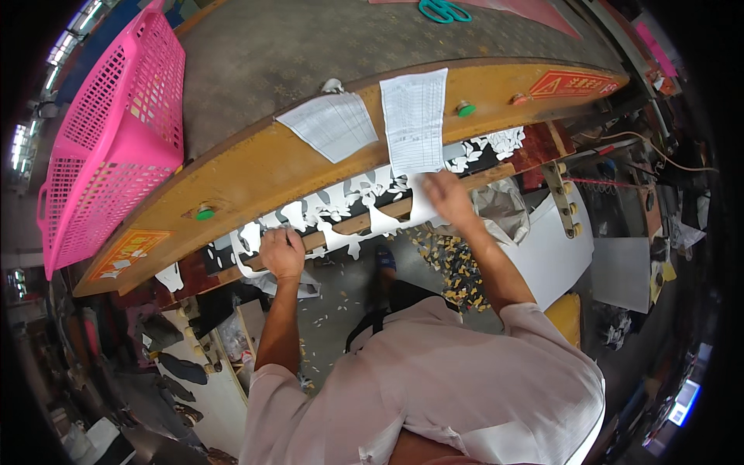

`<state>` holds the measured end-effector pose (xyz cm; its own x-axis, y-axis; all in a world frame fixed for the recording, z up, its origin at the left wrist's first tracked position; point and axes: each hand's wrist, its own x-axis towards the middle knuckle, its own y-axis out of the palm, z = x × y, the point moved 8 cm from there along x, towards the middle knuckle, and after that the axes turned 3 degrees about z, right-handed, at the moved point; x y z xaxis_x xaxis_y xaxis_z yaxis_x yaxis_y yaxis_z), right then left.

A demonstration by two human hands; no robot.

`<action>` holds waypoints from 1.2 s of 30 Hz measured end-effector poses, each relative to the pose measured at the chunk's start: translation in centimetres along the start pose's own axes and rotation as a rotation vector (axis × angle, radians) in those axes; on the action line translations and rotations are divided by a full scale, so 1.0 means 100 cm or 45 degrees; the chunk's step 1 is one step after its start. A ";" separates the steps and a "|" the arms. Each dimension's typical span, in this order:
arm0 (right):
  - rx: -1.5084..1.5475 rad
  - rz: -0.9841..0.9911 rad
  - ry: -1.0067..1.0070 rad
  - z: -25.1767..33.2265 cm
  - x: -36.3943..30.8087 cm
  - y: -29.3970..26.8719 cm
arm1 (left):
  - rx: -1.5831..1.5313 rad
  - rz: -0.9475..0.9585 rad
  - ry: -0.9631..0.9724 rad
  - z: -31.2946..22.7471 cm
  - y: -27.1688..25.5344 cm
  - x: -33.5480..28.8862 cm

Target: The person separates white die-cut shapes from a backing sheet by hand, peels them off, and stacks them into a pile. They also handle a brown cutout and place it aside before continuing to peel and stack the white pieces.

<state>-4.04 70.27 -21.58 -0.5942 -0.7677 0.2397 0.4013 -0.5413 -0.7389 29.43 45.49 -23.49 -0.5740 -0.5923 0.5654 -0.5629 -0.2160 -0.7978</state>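
Note:
A white sheet with shaped holes cut out of it [380, 222] stretches between my hands, along the front of the machine's dark bed. My left hand [282, 253] is closed, fingers curled over the sheet at its left end. Further right, my right hand [449, 200] grips the sheet's right end, just below a hanging paper; its fingertips are slightly blurred. Small white cut pieces [335, 211] lie loose on the bed behind the sheet, with more white pieces [505, 142] heaped at its right end.
Above the bed runs a wide yellow machine beam [256, 182] with a green button [204, 213] and two printed papers [415, 116]. A pink basket [116, 139] and teal-handled scissors [444, 11] rest on top. Scraps [449, 267] litter the floor. A clear plastic bag [504, 209] is at right.

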 end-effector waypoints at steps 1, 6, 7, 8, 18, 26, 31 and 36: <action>-0.056 -0.034 -0.208 0.010 -0.011 0.009 | 0.012 0.003 -0.019 0.001 0.001 0.002; -0.207 -0.061 -0.507 0.041 -0.010 0.048 | -0.044 -0.007 0.009 0.000 0.003 0.005; -0.197 -0.041 -0.543 0.051 -0.007 0.055 | -0.032 -0.010 0.018 0.000 0.003 0.005; -0.190 -0.031 -0.640 0.063 -0.009 0.060 | -0.043 -0.005 0.024 0.000 0.004 0.005; -0.162 -0.167 -0.414 0.057 -0.025 0.073 | 0.001 -0.064 0.021 0.001 0.004 -0.004; -0.020 0.298 -0.237 0.072 -0.095 0.045 | -0.338 0.140 -0.223 -0.024 -0.059 -0.073; 0.034 -0.080 -0.061 0.060 -0.061 -0.004 | 0.078 0.429 -0.245 -0.083 -0.078 -0.117; -0.352 0.126 -0.138 0.089 -0.036 0.066 | 0.062 0.955 -0.376 -0.077 -0.080 -0.125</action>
<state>6.97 66.44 -21.73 -0.4782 -0.8520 0.2130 0.2399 -0.3600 -0.9016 36.52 60.65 -22.61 -0.6039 -0.7721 -0.1978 -0.0593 0.2911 -0.9549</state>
